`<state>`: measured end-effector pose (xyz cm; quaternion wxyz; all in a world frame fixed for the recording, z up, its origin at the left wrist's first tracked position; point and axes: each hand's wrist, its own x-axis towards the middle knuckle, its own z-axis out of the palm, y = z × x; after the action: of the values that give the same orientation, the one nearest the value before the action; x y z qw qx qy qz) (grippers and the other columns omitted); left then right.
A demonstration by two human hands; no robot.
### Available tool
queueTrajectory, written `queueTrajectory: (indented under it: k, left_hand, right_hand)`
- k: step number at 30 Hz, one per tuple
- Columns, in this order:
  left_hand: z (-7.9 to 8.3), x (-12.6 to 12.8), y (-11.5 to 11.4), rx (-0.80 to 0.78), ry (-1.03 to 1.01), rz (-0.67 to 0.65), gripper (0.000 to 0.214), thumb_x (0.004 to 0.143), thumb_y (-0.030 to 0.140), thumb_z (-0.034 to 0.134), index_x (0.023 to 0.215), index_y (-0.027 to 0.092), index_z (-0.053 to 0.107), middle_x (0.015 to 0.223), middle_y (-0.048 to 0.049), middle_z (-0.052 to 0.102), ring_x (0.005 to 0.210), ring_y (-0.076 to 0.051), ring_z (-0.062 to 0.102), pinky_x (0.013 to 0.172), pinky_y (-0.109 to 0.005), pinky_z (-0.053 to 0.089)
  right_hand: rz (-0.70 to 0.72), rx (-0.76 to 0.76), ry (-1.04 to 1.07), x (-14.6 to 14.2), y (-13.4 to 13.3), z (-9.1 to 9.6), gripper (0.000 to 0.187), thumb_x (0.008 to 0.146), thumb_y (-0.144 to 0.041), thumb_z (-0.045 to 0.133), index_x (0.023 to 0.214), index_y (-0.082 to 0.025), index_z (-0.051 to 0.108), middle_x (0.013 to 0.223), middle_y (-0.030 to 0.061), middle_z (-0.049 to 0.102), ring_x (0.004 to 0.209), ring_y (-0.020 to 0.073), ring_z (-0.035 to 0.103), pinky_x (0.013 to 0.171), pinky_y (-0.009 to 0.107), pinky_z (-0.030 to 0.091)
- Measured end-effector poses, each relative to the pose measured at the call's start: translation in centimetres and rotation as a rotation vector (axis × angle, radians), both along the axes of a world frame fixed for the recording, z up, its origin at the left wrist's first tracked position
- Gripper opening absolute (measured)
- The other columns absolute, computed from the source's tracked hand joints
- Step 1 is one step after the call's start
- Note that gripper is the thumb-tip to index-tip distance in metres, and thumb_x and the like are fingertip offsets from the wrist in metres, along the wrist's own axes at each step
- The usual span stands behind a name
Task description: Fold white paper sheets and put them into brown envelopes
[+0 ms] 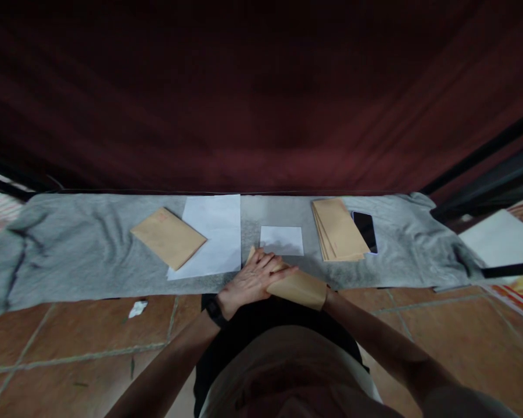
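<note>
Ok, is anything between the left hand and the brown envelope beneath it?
Nothing visible: the left hand lies directly on that envelope. The right hand is hidden, so I can't tell there.

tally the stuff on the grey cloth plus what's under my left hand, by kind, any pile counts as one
Flat tan paper envelopes: 3, including the fanned pile and the one under the left hand
Rectangular white paper sheets: 2, one large, one small
Black-screened rectangular phone: 1
Total: 6

On the cloth [87, 255], at left, an envelope [169, 238] lies partly over paper [218, 232]; at centre, a paper slip [281, 238]; at right, stacked envelopes [340, 229] beside a smartphone [366, 231]. At lower centre, another envelope [303, 288] is under the left hand [249, 283].
</note>
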<state>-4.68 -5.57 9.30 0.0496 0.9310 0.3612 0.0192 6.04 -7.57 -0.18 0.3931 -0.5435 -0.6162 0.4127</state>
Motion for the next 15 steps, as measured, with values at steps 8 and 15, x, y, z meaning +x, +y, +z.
queueTrajectory:
  k: [8,15]
  left_hand:
    - [0.6,0.5,0.1,0.036,0.027,0.04,0.093,0.082,0.029,0.073,0.158,0.036,0.02,0.14,-0.0089,0.051,0.131,-0.03,0.045,0.116,-0.05,0.025]
    - [-0.3,0.6,0.0,0.058,-0.016,-0.036,0.107,0.075,0.037,0.081,0.159,0.033,0.015,0.155,-0.0103,0.041,0.145,-0.031,0.033,0.121,-0.052,0.015]
  right_hand:
    - [0.076,0.042,0.007,1.4,0.6,0.1,0.087,0.081,-0.009,0.063,0.154,-0.045,0.032,0.122,0.0068,0.053,0.127,0.0289,0.048,0.115,0.061,0.031]
    - [-0.053,0.091,-0.516,0.0,-0.1,1.0,0.096,0.072,-0.007,0.073,0.157,-0.028,0.032,0.141,0.0134,0.046,0.143,0.0307,0.032,0.115,0.054,0.029]
